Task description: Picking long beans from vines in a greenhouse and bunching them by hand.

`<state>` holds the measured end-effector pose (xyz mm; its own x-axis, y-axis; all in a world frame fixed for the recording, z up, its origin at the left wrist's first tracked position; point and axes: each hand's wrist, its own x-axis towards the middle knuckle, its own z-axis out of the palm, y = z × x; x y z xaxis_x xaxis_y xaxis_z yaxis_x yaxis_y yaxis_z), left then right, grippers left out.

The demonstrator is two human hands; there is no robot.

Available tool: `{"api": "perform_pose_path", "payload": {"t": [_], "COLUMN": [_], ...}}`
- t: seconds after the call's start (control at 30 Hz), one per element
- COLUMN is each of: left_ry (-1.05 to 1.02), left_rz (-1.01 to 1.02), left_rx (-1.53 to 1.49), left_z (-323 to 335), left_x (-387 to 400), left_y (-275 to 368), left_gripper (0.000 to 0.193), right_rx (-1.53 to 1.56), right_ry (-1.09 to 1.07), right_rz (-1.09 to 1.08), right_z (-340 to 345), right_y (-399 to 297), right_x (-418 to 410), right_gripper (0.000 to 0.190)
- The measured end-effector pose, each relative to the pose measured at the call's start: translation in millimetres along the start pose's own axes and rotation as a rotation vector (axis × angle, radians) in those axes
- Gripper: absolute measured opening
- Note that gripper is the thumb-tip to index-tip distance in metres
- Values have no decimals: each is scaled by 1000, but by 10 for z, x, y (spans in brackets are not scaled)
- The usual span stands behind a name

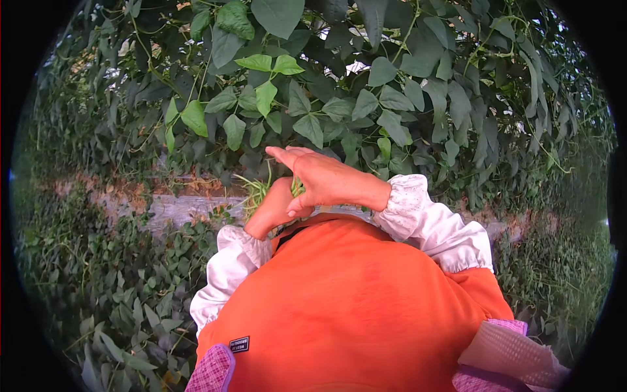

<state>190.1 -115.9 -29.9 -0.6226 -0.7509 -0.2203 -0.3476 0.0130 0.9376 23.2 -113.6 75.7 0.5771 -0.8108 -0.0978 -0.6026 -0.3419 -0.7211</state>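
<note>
In front of my waist, my left hand [277, 206] is closed around a bunch of long, thin green bean pods [255, 190]. Pod ends stick out to the left of it. Over it lies my right hand [321, 177], flat, with its fingers stretched to the left and its thumb apart, overlapping the left hand. A bit of green shows between the two hands. How far the right palm touches the pods is hidden. Climbing bean vines [308, 127] with broad leaves hang just beyond my fingers.
Dense foliage [137, 294] grows low on the left, with more plants [548, 279] on the right. A pale ground sheet [171, 210] runs along the vine row, with dry brown leaves [205, 187] beside it. White sleeve covers [441, 232] sit over both my forearms.
</note>
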Motion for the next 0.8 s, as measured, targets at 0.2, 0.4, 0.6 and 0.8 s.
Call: {"api": "perform_pose_path", "payload": {"t": [0.2, 0.4, 0.6, 0.8], "left_ry": [-80, -282, -91, -24], "left_rz": [-131, 230, 17, -125], "left_rx": [-36, 284, -577, -651], "left_z": [335, 343, 46, 137], "left_x": [206, 156, 272, 436], "left_y": [106, 618, 661, 635], "left_gripper": [34, 34, 36, 26], "right_rx": [-30, 458, 389, 698], "right_ry": [195, 80, 308, -36], "right_rz": [38, 464, 396, 125], "right_z": [18, -196, 175, -32], "right_y": [279, 1027, 905, 183], "right_x": [-119, -270, -1040, -1222], "right_gripper": [87, 35, 15, 19]}}
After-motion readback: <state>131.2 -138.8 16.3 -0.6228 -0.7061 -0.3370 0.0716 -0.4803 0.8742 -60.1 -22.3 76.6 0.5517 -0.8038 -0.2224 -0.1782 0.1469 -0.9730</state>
